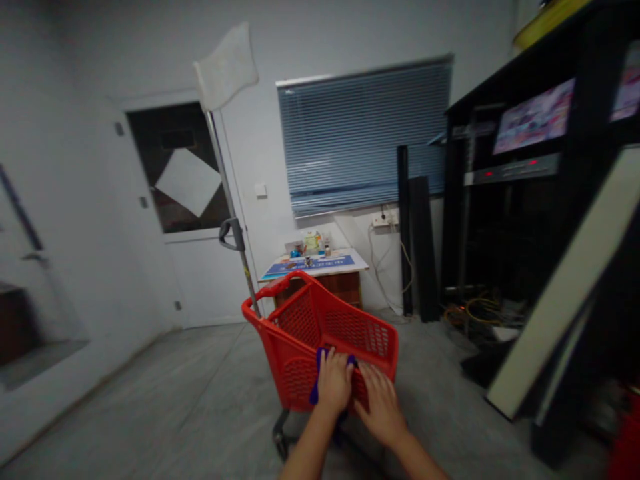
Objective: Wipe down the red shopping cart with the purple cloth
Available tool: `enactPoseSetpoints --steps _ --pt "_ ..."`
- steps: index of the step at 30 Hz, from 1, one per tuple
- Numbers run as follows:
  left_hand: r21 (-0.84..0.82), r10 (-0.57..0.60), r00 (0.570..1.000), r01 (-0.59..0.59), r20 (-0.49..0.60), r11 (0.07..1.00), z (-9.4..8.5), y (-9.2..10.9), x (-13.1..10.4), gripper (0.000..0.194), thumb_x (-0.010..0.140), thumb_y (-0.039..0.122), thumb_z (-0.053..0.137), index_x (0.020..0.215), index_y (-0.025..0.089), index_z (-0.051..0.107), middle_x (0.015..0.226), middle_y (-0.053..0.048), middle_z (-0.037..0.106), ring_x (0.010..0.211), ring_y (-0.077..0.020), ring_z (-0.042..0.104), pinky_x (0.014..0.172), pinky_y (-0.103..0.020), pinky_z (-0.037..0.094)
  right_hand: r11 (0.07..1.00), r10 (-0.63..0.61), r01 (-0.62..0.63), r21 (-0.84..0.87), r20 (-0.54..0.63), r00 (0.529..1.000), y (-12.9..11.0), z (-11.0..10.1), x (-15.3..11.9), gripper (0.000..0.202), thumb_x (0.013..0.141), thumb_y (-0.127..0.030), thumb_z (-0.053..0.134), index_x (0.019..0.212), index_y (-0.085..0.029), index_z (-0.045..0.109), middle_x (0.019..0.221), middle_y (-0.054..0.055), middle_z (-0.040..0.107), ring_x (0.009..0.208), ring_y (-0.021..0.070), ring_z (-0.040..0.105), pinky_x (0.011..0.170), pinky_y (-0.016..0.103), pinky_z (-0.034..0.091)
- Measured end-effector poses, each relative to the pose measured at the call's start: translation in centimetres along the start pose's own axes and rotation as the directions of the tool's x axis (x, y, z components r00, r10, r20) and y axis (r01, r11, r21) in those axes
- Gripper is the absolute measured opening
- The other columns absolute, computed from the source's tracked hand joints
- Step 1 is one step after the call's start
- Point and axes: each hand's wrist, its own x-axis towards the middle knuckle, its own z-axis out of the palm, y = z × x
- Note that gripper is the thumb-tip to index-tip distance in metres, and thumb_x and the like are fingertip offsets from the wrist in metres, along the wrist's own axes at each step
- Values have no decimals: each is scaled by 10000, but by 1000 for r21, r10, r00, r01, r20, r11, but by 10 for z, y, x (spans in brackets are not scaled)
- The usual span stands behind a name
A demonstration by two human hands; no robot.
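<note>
A small red plastic shopping cart (295,353) with mesh sides and dark wheels stands on the floor in front of me. My left hand (334,381) presses a purple cloth (314,393) onto the near rim of the basket; part of the cloth shows past the fingers on both sides. Close beside it on the right, my right hand (380,400) lies over the same rim, fingers reaching over the edge and thumb on the outer side. A grey pole (225,173) with a dark grip and a pale flag (227,67) rises from the cart's handle end.
Behind the cart stands a small table (357,259) with a blue printed sheet and small items. To the right are a black rack (455,220) with lit screens, loose cables (483,310) and leaning pale boards (565,293). A white door (210,287) is at the back left.
</note>
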Motion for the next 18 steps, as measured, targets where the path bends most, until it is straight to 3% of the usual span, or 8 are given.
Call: enactPoseSetpoints --steps 4,7,10,14,18 --pt "12 73 996 -74 56 997 -13 -11 -1 348 984 282 353 1239 239 586 1274 -28 634 1307 -234 458 1179 -524 188 1000 -20 18 25 66 998 4 -2 -1 661 884 -476 441 1475 -194 347 1507 76 379 1384 267 342 1146 456 262" --pt "29 41 998 -42 48 999 -21 -18 0 349 987 273 339 1214 226 600 1255 -37 646 1302 -239 467 1176 -522 198 1000 -20 18 23 82 996 7 -1 -4 645 896 -436 428 1481 -183 332 1515 66 365 1398 246 320 1158 429 250" --pt "16 -15 1000 15 4 1000 -16 -15 -1 355 985 247 327 1177 198 621 1207 -51 669 1301 -246 469 1175 -527 195 1000 -11 10 7 85 996 4 6 -5 662 878 -438 468 1471 -168 353 1505 72 380 1399 258 318 1166 436 238" --pt "0 18 1000 -18 6 1000 -7 -9 -6 340 979 250 353 1185 196 619 1196 -54 673 1287 -247 483 1180 -528 179 1000 -23 23 -9 63 998 -3 13 -5 672 895 -525 438 1457 -160 382 1498 89 387 1390 284 331 1161 466 243" --pt "15 49 997 -50 51 999 -16 -17 -6 341 988 277 357 1215 209 601 1242 -44 656 1297 -235 476 1188 -514 162 998 -58 59 -19 43 997 -4 12 -7 645 905 -468 430 1475 -180 344 1491 81 405 1381 269 351 1152 462 268"
